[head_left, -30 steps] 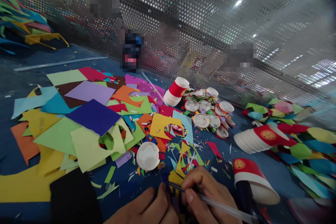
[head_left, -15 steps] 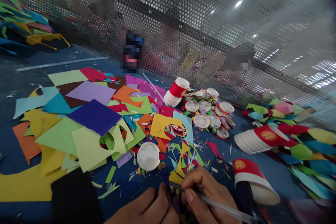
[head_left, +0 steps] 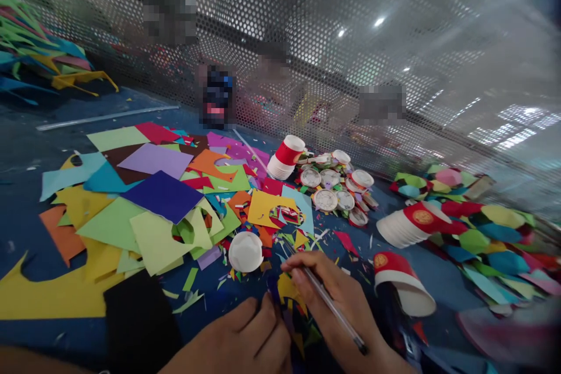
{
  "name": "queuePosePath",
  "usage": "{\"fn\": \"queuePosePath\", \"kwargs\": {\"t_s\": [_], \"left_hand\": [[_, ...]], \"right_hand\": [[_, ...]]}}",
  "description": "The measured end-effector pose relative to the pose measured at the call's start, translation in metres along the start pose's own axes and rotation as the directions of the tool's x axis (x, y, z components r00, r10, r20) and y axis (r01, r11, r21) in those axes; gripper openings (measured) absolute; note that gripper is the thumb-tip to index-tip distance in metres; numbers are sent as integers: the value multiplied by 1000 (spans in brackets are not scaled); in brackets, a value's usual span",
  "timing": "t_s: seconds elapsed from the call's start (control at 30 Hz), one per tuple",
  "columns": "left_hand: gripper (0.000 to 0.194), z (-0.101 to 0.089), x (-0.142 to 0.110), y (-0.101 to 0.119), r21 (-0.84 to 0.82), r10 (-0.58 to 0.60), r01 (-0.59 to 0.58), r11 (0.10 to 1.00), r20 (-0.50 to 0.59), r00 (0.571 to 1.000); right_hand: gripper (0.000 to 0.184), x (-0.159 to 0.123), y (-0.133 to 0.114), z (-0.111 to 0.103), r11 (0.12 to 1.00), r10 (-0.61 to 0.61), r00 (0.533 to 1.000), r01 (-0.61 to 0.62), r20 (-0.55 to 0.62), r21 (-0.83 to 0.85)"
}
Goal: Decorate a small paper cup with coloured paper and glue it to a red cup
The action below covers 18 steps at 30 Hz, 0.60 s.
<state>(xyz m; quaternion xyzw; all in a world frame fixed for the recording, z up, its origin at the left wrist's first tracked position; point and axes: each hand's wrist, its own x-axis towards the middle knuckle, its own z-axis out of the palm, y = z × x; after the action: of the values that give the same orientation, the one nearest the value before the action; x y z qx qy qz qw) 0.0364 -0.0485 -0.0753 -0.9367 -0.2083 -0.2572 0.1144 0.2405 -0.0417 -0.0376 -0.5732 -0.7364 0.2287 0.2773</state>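
Observation:
My right hand grips a clear ballpoint pen, its tip pointing up and away and its dark end toward my wrist. Beside it, my left hand is closed, thumb and fingers pressed together on a small dark blue paper piece; most of that piece is hidden. Yellow paper scraps show between the two hands. Just beyond them stands a white paper cup, seen from above. A red and white paper cup lies on its side to the right of my right hand.
Coloured paper sheets cover the left of the blue table. Cup stacks and a heap of round white-rimmed pieces lie ahead and right. Coloured paper strings lie far right. A perforated metal screen stands behind.
My right hand has lifted the pen away from the dark blue piece and tilted it more steeply. My left hand keeps its hold. The view has shifted slightly.

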Motion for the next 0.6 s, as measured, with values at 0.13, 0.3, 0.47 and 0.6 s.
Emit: {"fn": "queuePosePath", "kwargs": {"t_s": [0.13,0.3,0.47,0.6], "left_hand": [[27,-2,2,0,21,26,-25,999,-25,999],[24,-3,3,0,23,70,-71,997,53,996],[45,-8,2,1,-31,81,-77,997,176,981],[46,-8,1,3,-35,52,-45,998,202,978]], "right_hand": [[15,3,-6,1,997,-38,998,41,54,-57],[11,6,-5,1,998,-62,993,61,105,13],[10,10,-4,1,995,-77,986,67,146,71],[7,12,-1,2,991,-84,988,69,133,113]]}}
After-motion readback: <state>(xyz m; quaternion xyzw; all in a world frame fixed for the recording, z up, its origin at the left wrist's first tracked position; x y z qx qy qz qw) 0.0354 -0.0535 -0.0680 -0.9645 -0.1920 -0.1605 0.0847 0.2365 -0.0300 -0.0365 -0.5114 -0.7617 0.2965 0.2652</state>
